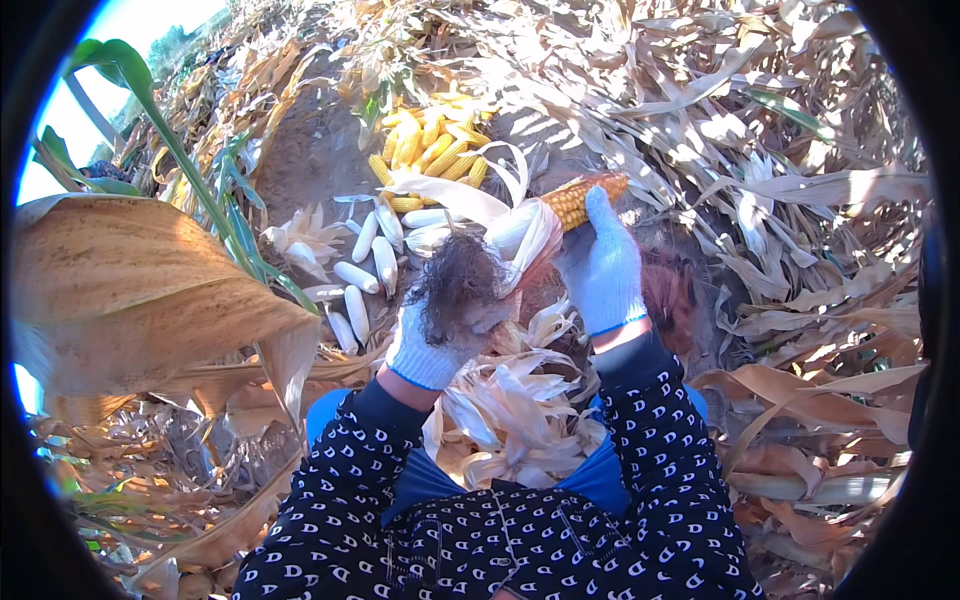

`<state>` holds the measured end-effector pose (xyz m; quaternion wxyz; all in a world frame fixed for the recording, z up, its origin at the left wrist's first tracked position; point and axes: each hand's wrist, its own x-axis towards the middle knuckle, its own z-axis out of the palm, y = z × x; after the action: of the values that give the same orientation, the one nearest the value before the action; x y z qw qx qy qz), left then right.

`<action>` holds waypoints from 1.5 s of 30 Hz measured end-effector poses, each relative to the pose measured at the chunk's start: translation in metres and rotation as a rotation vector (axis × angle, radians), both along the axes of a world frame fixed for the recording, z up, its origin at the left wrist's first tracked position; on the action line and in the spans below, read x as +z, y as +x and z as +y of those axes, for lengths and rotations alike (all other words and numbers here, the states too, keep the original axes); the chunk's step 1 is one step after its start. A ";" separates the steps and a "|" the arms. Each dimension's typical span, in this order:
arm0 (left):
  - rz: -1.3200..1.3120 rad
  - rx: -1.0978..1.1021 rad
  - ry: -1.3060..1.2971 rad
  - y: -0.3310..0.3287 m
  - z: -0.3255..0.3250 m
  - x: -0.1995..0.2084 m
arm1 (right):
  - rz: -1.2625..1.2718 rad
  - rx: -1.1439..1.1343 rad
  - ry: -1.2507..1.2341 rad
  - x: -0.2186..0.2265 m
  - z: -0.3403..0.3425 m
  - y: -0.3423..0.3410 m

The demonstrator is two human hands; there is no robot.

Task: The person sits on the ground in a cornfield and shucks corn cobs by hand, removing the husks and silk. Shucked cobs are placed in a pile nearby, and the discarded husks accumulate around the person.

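A half-husked corn cob (578, 203) with yellow-orange kernels is held out in front of me. My right hand (606, 268), in a white knit glove, is closed around its bare end with the thumb on top. The pale husk (527, 238) is peeled back toward the left and still joined to the cob. My left hand (425, 340), also gloved, is closed at the husk's lower left side. A dark tuft of corn silk (460, 288) hides most of its fingers.
Beyond my hands lies a pile of yellow cobs (432, 150), with several white cobs (385, 262) nearer on the soil. Loose husks (515, 415) lie between my knees. A large dry leaf (150, 290) and a green stalk (190, 150) rise at left. Dry stalks (800, 190) cover the right.
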<state>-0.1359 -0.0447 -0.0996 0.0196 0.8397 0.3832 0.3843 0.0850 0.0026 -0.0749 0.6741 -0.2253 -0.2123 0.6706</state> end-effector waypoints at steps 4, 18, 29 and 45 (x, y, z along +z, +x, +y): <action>-0.547 -0.051 -0.684 0.002 -0.006 -0.007 | 0.074 -0.017 0.032 0.013 -0.004 -0.001; 0.162 0.194 0.091 -0.001 -0.020 0.012 | 0.253 -0.198 -0.058 0.000 0.030 0.017; -1.817 -0.077 -1.118 -0.020 0.033 -0.011 | -0.018 -0.303 0.071 -0.008 0.022 0.029; -1.627 0.072 -0.553 -0.075 0.030 0.014 | -0.491 -0.277 0.038 -0.028 0.007 0.019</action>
<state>-0.2114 -0.0152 -0.0853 0.4801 0.2554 0.3561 0.7599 0.1044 0.0097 -0.1031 0.6920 -0.3951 -0.3490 0.4932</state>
